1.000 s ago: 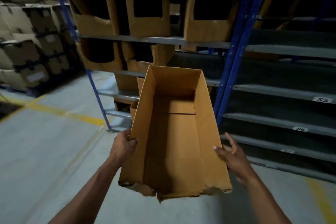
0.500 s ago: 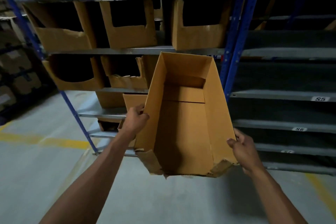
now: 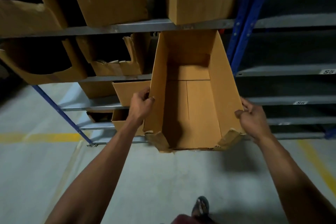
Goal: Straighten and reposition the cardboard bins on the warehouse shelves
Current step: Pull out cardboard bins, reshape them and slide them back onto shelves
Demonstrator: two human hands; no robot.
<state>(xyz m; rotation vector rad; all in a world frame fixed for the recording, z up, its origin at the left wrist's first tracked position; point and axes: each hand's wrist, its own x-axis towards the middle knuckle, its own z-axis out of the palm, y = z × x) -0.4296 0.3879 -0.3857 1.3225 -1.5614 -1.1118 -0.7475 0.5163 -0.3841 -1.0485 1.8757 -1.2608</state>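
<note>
1. We held one long open brown cardboard bin (image 3: 192, 96) in the air with both hands, in front of the metal rack.
2. Our left hand (image 3: 141, 104) was curled round the bin's left wall, with the fingers hooked over the top edge.
3. Our right hand (image 3: 251, 115) pinched the bin's right wall near the close end, with the thumb on the inside.
4. The two hands were well apart, one on each side of the bin.
5. The bin tipped away from us, and its far end reached just under a grey metal shelf edge (image 3: 116, 28).
6. Its close end was torn and ragged, with bent flaps at both corners.
7. A tall blue metal post (image 3: 241, 22) stood just beside the bin on the right.
8. More brown cardboard bins with cut-out fronts (image 3: 112, 3) sat on the shelves up and to the left.
9. One of those, a torn brown bin (image 3: 118, 65), sat on the shelf just left of ours.
10. Below us was a grey floor with yellow lines (image 3: 54, 136).
</note>
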